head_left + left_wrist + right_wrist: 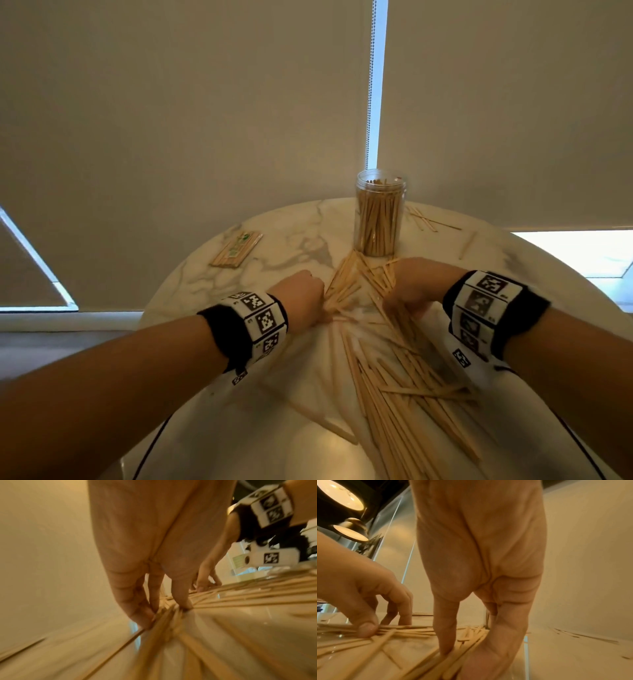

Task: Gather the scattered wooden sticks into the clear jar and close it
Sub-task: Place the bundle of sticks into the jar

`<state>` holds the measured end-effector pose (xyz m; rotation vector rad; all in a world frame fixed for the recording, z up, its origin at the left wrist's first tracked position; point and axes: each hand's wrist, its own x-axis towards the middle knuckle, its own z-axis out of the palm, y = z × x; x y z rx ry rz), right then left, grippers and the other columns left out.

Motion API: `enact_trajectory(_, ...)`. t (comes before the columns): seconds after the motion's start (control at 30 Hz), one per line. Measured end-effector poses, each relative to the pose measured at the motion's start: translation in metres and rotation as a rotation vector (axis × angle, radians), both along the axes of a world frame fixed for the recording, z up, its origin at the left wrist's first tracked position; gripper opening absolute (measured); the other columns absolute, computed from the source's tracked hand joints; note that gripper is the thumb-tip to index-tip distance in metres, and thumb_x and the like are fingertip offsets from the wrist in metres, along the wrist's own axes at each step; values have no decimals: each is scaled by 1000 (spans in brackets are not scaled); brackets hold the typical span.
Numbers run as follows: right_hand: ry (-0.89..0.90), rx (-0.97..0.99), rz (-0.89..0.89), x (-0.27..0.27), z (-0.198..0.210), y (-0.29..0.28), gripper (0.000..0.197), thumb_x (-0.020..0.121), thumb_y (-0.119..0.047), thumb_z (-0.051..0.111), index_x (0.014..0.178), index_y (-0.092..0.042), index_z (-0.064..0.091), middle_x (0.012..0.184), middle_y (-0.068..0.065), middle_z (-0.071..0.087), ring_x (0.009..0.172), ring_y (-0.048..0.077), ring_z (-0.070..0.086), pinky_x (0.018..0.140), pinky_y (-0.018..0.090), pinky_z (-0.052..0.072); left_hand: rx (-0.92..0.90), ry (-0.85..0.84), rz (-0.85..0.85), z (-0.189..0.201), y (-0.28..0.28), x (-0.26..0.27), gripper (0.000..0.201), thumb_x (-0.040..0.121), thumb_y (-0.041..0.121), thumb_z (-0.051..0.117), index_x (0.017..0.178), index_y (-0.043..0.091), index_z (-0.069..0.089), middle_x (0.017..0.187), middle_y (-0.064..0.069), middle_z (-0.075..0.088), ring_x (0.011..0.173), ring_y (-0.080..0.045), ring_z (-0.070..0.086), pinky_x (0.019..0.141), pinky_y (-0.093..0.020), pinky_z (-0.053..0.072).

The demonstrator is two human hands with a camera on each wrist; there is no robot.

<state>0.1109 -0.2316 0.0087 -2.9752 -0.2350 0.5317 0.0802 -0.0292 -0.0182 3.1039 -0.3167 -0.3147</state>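
Note:
A clear jar (380, 216) stands upright at the back of the round marble table (291, 240), lidless and about full of wooden sticks. In front of it lies a spread of loose sticks (394, 383) running toward me. My left hand (308, 291) pinches one bunch of sticks (164, 616) between thumb and fingers at the pile's left edge. My right hand (411, 287) grips another bunch (467, 639) against the tabletop, thumb on one side and fingers on the other. The two hands face each other just in front of the jar.
A wrapped packet of sticks (236, 249) lies at the back left. A few stray sticks (431, 221) and a single one (467, 245) lie right of the jar. Window blinds hang close behind the table's far edge.

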Motion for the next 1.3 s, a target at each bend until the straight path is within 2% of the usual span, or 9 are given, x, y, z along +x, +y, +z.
enact_trajectory(0.07, 28, 4, -48, -5, 4, 0, 24, 83, -31, 74, 75, -8, 70, 68, 4, 72, 64, 18, 72, 58, 27, 59, -48, -62, 32, -3, 0, 4, 39, 98, 43, 58, 120, 10, 61, 122, -12, 54, 104, -28, 58, 86, -32, 46)
enact_trajectory(0.17, -10, -52, -22, -14, 8, 1, 31, 91, -36, 68, 89, -4, 64, 85, 6, 70, 76, 23, 70, 72, 30, 60, -41, -70, 92, -7, -10, 8, 44, 99, 46, 54, 126, 10, 56, 127, -12, 52, 112, -32, 57, 90, -36, 46)
enact_trajectory(0.37, -50, -136, 22, -17, 8, 3, 18, 96, -23, 61, 87, -8, 56, 93, 8, 58, 84, 22, 56, 64, 26, 49, 11, -75, 87, -3, -36, 17, 29, 100, 24, 57, 119, 3, 61, 118, -15, 64, 107, -31, 64, 75, -31, 45)
enact_trajectory(0.6, -64, -42, -67, -16, 3, -6, 30, 96, -23, 60, 70, -11, 50, 69, 2, 51, 81, 22, 57, 55, 21, 43, -43, 19, 180, 2, -33, 32, 33, 102, 29, 56, 123, 6, 65, 123, -8, 66, 113, -25, 63, 92, -32, 51)
enact_trajectory(0.7, -47, -36, -60, -20, 3, -8, 17, 96, -23, 59, 91, -7, 60, 77, 4, 57, 84, 23, 61, 68, 28, 53, -60, 46, 183, 5, -38, 32, 35, 101, 29, 55, 123, 4, 63, 119, -10, 64, 111, -27, 62, 82, -29, 47)
enact_trajectory(0.83, -88, -38, -30, -22, 3, -9, 28, 96, -22, 59, 114, -1, 66, 110, 12, 69, 101, 26, 68, 87, 31, 56, -83, 40, 178, 0, -48, 28, 30, 92, 39, 65, 97, 9, 61, 95, -7, 60, 87, -23, 59, 69, -31, 45)
enact_trajectory(1.03, -70, -25, 4, -18, 4, -10, 14, 96, -22, 59, 98, -9, 60, 96, 8, 61, 103, 27, 67, 89, 31, 54, -74, -34, 253, -7, -53, 25, 40, 95, 39, 61, 119, 7, 61, 117, -12, 65, 108, -31, 62, 87, -36, 49)
enact_trajectory(1.23, -37, 98, -90, -8, -1, -22, 23, 94, -23, 63, 77, -10, 56, 80, 7, 64, 76, 24, 67, 79, 33, 60, -106, 22, 224, -3, -51, 28, 37, 91, 39, 67, 71, 11, 52, 70, -2, 54, 73, -22, 56, 56, -28, 40)
enact_trajectory(1.3, -47, 98, -96, -7, 1, -24, 20, 93, -22, 63, 79, -9, 58, 83, 9, 66, 73, 23, 67, 69, 29, 59, -113, 25, 203, 0, -51, 27, 30, 92, 31, 67, 76, 6, 60, 68, -4, 53, 69, -22, 55, 51, -26, 37)
